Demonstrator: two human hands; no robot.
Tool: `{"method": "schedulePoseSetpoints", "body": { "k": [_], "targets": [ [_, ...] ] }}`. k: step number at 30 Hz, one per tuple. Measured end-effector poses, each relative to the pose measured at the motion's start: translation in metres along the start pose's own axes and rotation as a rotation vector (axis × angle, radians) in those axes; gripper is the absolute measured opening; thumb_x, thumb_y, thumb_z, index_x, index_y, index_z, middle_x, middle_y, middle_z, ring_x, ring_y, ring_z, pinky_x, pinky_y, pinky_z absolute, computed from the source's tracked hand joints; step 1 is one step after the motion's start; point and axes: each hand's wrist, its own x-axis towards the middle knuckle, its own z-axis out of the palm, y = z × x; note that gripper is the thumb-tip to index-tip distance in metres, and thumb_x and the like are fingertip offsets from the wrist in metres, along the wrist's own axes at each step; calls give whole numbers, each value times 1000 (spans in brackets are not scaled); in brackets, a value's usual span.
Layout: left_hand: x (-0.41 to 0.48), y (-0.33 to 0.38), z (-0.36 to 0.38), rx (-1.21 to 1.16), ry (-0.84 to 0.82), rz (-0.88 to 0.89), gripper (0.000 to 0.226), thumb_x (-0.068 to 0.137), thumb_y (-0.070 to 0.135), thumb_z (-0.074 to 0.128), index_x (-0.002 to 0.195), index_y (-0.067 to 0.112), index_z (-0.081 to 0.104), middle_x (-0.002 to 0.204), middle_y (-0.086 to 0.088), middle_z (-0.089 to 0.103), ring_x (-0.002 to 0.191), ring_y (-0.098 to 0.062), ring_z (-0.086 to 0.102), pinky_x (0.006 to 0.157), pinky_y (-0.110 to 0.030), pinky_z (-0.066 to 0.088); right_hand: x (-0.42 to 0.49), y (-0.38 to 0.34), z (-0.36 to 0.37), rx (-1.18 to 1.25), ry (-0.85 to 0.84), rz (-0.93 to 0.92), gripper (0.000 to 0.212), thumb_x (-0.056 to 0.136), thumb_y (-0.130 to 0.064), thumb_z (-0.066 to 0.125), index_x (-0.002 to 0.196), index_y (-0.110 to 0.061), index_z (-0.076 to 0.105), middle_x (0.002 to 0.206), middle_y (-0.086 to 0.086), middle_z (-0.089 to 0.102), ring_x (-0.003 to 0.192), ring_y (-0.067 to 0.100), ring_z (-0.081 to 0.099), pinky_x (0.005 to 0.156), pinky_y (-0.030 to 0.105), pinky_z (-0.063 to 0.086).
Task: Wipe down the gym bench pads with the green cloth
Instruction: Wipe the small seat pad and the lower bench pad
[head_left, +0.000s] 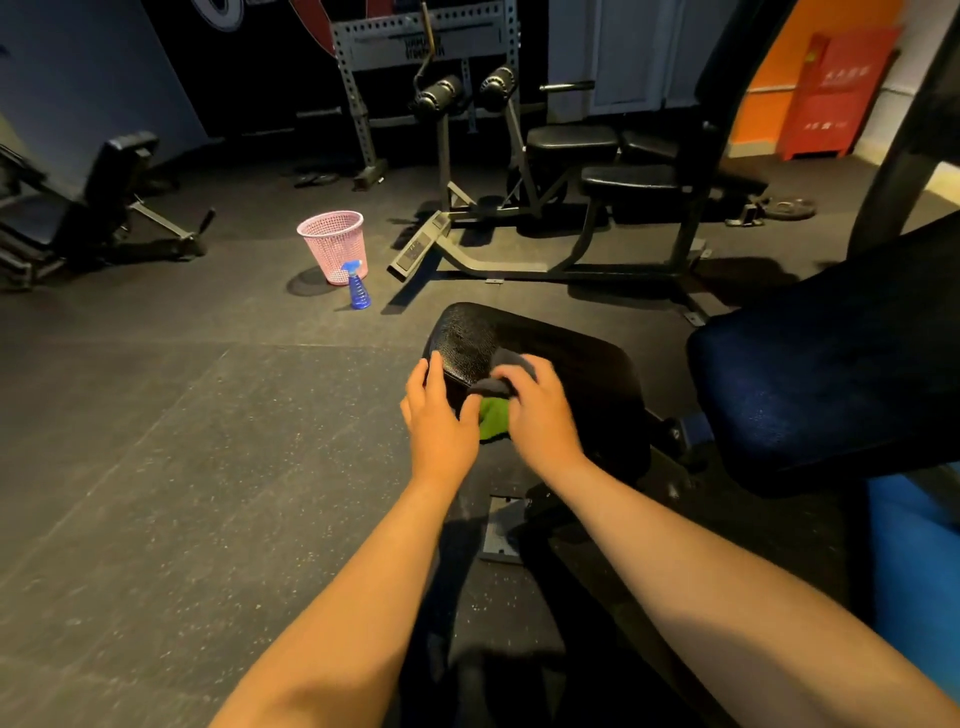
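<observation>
A black bench seat pad (571, 358) sits in front of me, shiny at its far left end. The green cloth (493, 418) lies bunched on its near edge, with a dark grey part (506, 358) sticking out past my fingers. My right hand (535, 410) grips the cloth and presses it onto the pad. My left hand (441, 415) rests on the pad's left edge, fingers curved over it, thumb next to the cloth. A larger dark back pad (831, 374) stands to the right.
A pink mesh waste basket (332, 244) and a blue spray bottle (357, 286) stand on the rubber floor at the far left of the bench. Another machine with black pads (571, 140) stands behind. A bench (78, 208) is at the far left, a red cabinet (836, 88) at the back right.
</observation>
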Motion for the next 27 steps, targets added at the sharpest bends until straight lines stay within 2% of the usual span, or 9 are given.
{"method": "schedulePoseSetpoints", "body": {
  "k": [4, 8, 10, 12, 14, 17, 21, 24, 27],
  "targets": [
    [1, -3, 2, -62, -6, -1, 85, 90, 27, 71, 158, 24, 20, 159, -2, 19, 146, -24, 16, 118, -40, 22, -16, 12, -3, -55, 114, 100, 34, 91, 0, 53, 120, -11, 65, 137, 4, 45, 126, 22, 44, 100, 37, 47],
    [8, -10, 1, -245, 5, -60, 68, 95, 13, 56, 156, 28, 28, 153, 3, 27, 143, -21, 27, 119, -46, 30, 12, -15, 15, 4, 88, 152, 38, 97, -3, 45, 132, -6, 59, 144, 8, 39, 133, 22, 37, 111, 35, 37],
    [15, -12, -3, -265, 12, -82, 61, 99, 15, 48, 155, 28, 29, 152, 5, 30, 141, -21, 32, 117, -46, 34, 32, -33, 26, 23, 26, 108, 41, 99, -6, 44, 138, -6, 52, 148, 9, 36, 137, 23, 34, 114, 35, 34],
    [19, -15, -7, -214, 8, -97, 57, 103, 14, 45, 156, 22, 27, 156, 0, 29, 144, -21, 29, 120, -39, 26, 52, -48, 38, 40, -46, 5, 41, 100, -12, 46, 140, -5, 50, 148, 12, 36, 137, 26, 35, 114, 39, 34],
    [22, -20, -7, -156, 0, -90, 52, 103, 14, 47, 154, 16, 35, 157, -4, 32, 144, -20, 27, 118, -32, 23, 64, -56, 47, 14, -132, -93, 43, 100, -23, 50, 140, -6, 50, 149, 11, 35, 138, 26, 32, 115, 38, 32],
    [26, -22, -8, -197, 24, -79, 47, 99, 25, 46, 146, 18, 47, 148, -5, 46, 137, -23, 37, 114, -43, 36, 69, -45, 46, -22, -179, -162, 39, 99, -25, 52, 136, -13, 55, 147, 6, 37, 137, 23, 33, 112, 38, 36],
    [25, -19, -13, -274, -8, -163, 59, 96, 13, 51, 152, 28, 39, 149, 2, 46, 138, -16, 35, 116, -38, 34, 41, -15, 31, -40, -29, -172, 23, 94, -15, 53, 115, -14, 64, 132, 4, 50, 123, 20, 47, 96, 40, 50],
    [24, -25, -17, -319, -79, -174, 71, 90, 15, 60, 153, 37, 34, 147, 2, 48, 137, -16, 42, 114, -44, 40, 14, -2, 20, -82, 60, -85, 24, 93, -12, 53, 115, -13, 63, 130, 3, 51, 122, 19, 48, 89, 37, 53],
    [24, -24, -28, -306, -172, -168, 74, 95, 2, 59, 156, 30, 29, 153, 1, 42, 139, -17, 43, 112, -31, 40, 14, -17, 22, -42, 88, -39, 26, 92, -8, 51, 117, -16, 58, 126, 2, 51, 118, 18, 48, 91, 36, 50]
  ]
}}
